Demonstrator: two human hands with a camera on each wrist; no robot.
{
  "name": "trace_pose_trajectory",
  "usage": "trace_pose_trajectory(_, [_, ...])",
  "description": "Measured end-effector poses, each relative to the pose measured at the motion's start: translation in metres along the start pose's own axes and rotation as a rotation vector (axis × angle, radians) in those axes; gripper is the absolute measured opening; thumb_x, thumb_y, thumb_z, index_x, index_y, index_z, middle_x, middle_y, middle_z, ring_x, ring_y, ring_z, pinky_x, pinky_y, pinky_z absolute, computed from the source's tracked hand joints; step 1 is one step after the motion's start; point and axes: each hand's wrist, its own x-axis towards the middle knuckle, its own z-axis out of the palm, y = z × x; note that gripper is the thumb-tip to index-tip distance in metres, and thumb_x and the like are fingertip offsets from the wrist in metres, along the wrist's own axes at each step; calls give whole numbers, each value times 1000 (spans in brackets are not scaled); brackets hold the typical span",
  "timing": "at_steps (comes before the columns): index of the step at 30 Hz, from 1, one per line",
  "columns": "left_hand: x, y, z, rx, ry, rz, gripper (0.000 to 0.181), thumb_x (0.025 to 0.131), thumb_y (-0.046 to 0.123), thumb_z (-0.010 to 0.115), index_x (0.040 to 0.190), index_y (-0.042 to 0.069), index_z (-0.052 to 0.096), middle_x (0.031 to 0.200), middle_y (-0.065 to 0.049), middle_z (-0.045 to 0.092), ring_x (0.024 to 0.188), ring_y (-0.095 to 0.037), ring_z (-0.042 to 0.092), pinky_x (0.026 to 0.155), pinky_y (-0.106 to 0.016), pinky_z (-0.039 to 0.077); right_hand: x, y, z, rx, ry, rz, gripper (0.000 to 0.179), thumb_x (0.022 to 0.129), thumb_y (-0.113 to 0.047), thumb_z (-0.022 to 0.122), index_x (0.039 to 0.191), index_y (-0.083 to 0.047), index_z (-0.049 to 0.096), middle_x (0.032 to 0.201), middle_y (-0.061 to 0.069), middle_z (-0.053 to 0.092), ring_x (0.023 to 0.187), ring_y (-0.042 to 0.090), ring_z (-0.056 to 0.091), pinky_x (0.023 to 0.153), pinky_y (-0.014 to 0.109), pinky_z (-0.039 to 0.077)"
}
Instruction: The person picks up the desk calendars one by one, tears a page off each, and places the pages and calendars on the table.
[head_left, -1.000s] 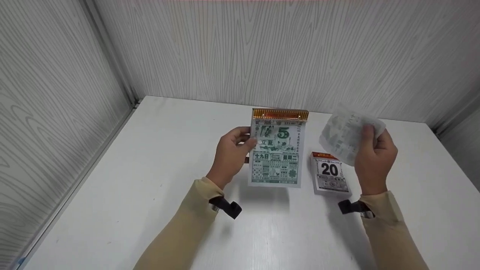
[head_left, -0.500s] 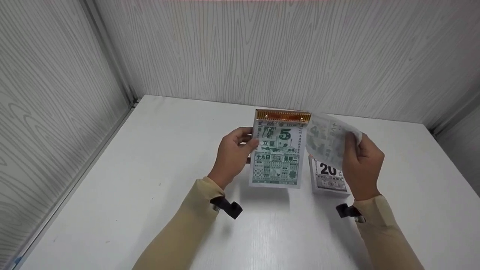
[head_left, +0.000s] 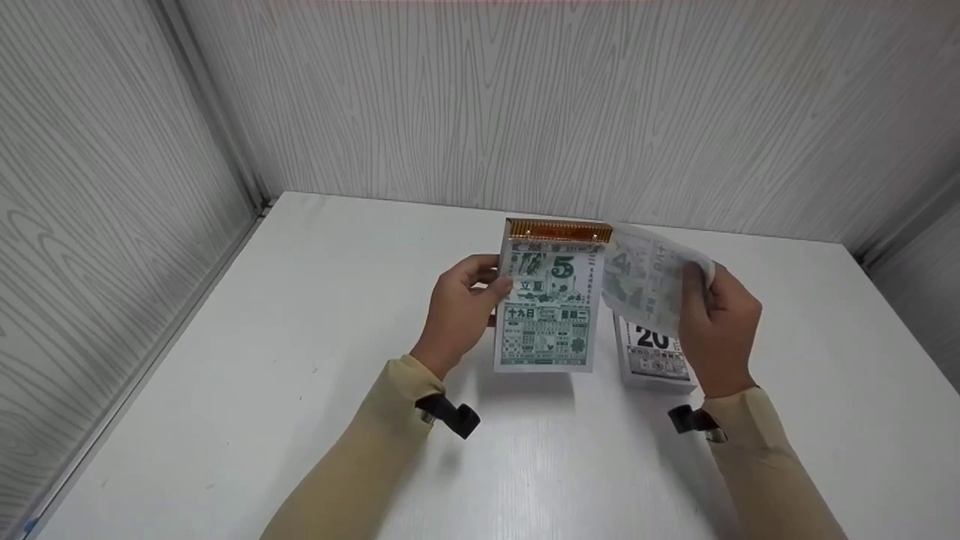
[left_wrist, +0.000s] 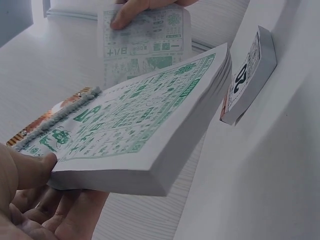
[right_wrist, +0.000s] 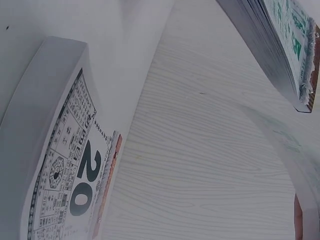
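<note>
My left hand [head_left: 466, 307] grips the left edge of a thick tear-off calendar [head_left: 547, 322], thumb on its front and fingers behind. Its top sheet shows a green 5 under a gold and red binding strip, and the pad is held up above the table. In my right hand [head_left: 721, 330] a thin calendar sheet [head_left: 645, 281] with a green 4 is pinched between thumb and fingers. That sheet hangs just right of the pad. The left wrist view shows it behind the pad, apart from the binding's torn paper edge [left_wrist: 60, 117].
A smaller tear-off calendar [head_left: 656, 364] with a black 20 lies on the white table [head_left: 337, 450], partly covered by the sheet and right hand in the head view. Wood-grain panels [head_left: 480, 97] stand behind and at both sides.
My right hand has moved left and slightly down with the loose sheet, bringing it close beside the held pad and over the smaller calendar. The left hand has barely moved.
</note>
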Motion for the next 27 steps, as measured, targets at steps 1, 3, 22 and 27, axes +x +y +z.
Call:
trace_pose_trajectory(1, [0,0,0,2,1,2,32,104,17,65,135,12,64,114,-7,66,95,-19,74,74,-35,63,0,1,0,-2,-3,6,20,104,-3,57,106,8,74,92,19,75,76,-5,67,67,8,49])
trace_pose_trajectory(3, [-1,0,0,10,0,4,32,104,17,65,135,12,63,114,-7,65,95,-18,74,73,-35,63,0,2,0,-12,-22,13,21,105,-4,57,108,8,74,94,19,75,78,-5,67,68,8,50])
trace_pose_trajectory(22, [-8,-6,1,113,-30,-8,30,102,16,67,131,9,65,110,-7,67,89,-17,74,69,-33,62,3,-8,6,-84,-156,56,31,109,-19,53,114,5,74,101,14,77,80,17,72,68,8,49])
trace_pose_trajectory(27, [-5,-8,1,126,-44,-59,26,102,17,67,126,7,65,108,-9,65,87,-17,72,69,-33,61,7,-7,6,-82,-204,82,32,109,-20,53,115,4,74,102,14,77,82,22,73,68,7,48])
